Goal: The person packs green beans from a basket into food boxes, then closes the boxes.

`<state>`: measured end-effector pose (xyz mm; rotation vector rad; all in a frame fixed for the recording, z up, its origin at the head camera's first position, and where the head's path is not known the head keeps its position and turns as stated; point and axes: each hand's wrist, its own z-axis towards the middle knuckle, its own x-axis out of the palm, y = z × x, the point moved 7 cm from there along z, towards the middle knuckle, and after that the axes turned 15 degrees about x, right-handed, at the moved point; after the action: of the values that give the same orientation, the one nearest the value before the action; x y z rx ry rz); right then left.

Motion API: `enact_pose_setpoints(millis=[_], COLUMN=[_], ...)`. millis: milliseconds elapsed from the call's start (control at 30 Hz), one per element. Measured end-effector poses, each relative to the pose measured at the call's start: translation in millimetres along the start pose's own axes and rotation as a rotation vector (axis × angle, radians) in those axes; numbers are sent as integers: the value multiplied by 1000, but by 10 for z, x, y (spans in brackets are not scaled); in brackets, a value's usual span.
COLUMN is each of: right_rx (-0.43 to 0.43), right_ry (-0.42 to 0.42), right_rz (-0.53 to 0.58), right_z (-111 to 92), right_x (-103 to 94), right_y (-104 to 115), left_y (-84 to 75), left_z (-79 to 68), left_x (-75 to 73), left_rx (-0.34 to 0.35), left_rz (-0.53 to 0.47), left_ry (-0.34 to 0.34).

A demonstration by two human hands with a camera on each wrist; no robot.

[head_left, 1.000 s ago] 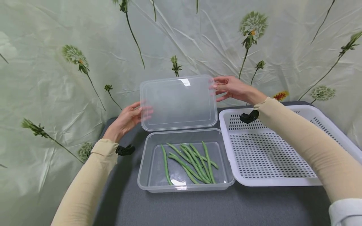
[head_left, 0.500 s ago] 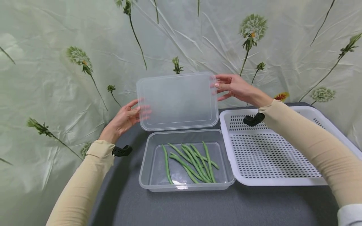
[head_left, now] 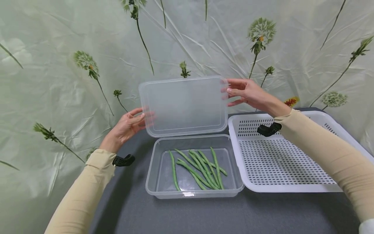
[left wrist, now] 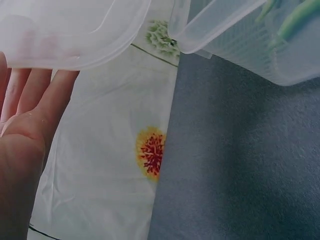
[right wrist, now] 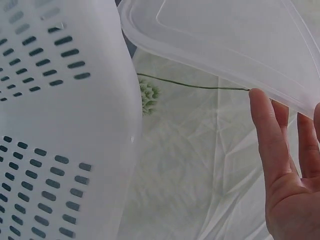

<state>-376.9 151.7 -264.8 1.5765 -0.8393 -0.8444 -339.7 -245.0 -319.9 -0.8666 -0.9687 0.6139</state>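
A translucent plastic lid [head_left: 184, 105] is held up, tilted, above the back edge of a clear plastic container [head_left: 152, 175]. My left hand [head_left: 128, 125] grips its left edge, with fingers behind the lid and the thumb at the near side. At the opposite edge my right hand [head_left: 248, 92] pinches the lid, its fingers partly seen through the plastic. Several green beans [head_left: 204, 169] lie in the container below. In the left wrist view the lid [left wrist: 75, 30] covers the fingertips. The right wrist view shows the lid [right wrist: 215, 35] above the fingers.
A white perforated basket [head_left: 284, 188] stands to the right, against the container's side, under my right forearm. Grey cloth [head_left: 190, 214] covers the table. Behind it hangs a pale curtain [head_left: 87, 26] printed with dandelions.
Both hands have moved slightly apart, the left outward to the left and the right to the right. The lid looks a little wider in view. The beans have stayed put.
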Motion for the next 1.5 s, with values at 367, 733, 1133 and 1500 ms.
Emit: enact_pose_setpoints(millis=[367, 733, 1133, 1500], right_rx=[-76, -63, -55, -10], right_ry=[163, 212, 256, 202], right_rz=[48, -7, -49, -52], right_z=[-267, -456, -617, -717], right_x=[121, 191, 271, 284], right_y=[6, -96, -195, -336], left_y=[-57, -15, 23, 40], left_z=[-119, -306, -420, -474], left_x=[12, 46, 51, 105], left_rx=[0, -1, 7, 14], left_rz=[173, 221, 205, 195], left_ry=[-19, 45, 67, 93])
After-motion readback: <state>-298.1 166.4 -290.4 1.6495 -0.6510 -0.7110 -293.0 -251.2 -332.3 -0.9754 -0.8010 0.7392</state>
